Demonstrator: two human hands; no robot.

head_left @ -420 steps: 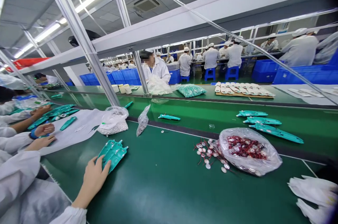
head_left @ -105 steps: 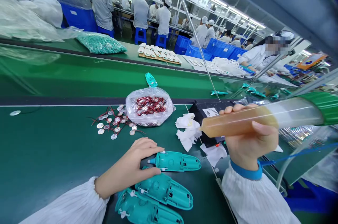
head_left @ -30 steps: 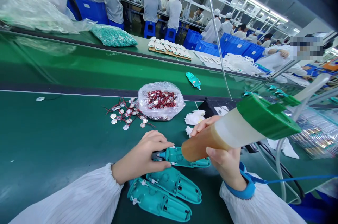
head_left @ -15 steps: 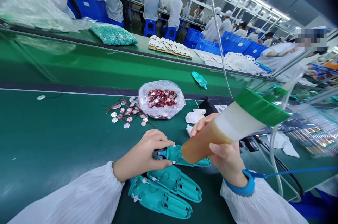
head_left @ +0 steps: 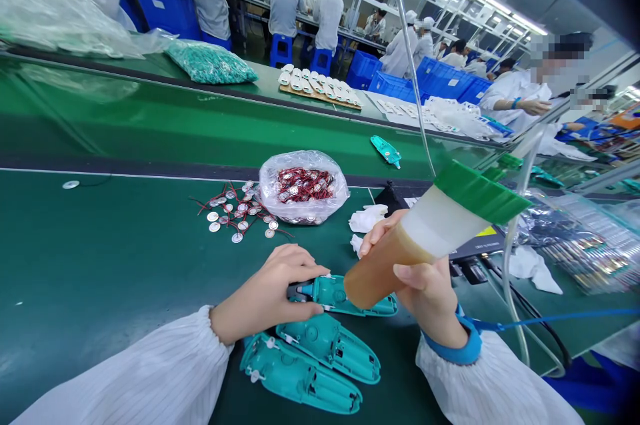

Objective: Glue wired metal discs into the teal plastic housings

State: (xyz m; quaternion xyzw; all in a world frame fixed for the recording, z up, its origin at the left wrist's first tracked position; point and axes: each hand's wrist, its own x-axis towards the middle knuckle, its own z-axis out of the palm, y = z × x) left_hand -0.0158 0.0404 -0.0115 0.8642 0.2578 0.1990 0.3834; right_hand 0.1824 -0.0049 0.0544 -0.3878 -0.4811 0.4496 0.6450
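My right hand (head_left: 426,291) is wrapped round a glue syringe (head_left: 407,248), a wide barrel with brown glue, a green cap and a clear air hose at its top. It tilts down to the left over a teal plastic shell (head_left: 336,293); its tip is hidden. My left hand (head_left: 280,286) grips that shell's left end between thumb and fingers, beside a dark part (head_left: 299,291). Two more open teal shells lie nearer me, a middle one (head_left: 337,345) and a front one (head_left: 305,375). A blue wrist strap (head_left: 463,345) circles my right wrist.
Behind my hands stand a plastic bag (head_left: 273,195) of red-wired discs and a loose pile of discs (head_left: 240,211). A teal shell (head_left: 386,151) lies on the green conveyor (head_left: 200,121). At right are cables (head_left: 525,308) and bagged metal-tipped rods (head_left: 590,251). Co-workers sit beyond.
The teal shell on the conveyor has shifted slightly right. A co-worker at the right has moved. My hands keep nearly the same pose, with the syringe's capped end a little further left.
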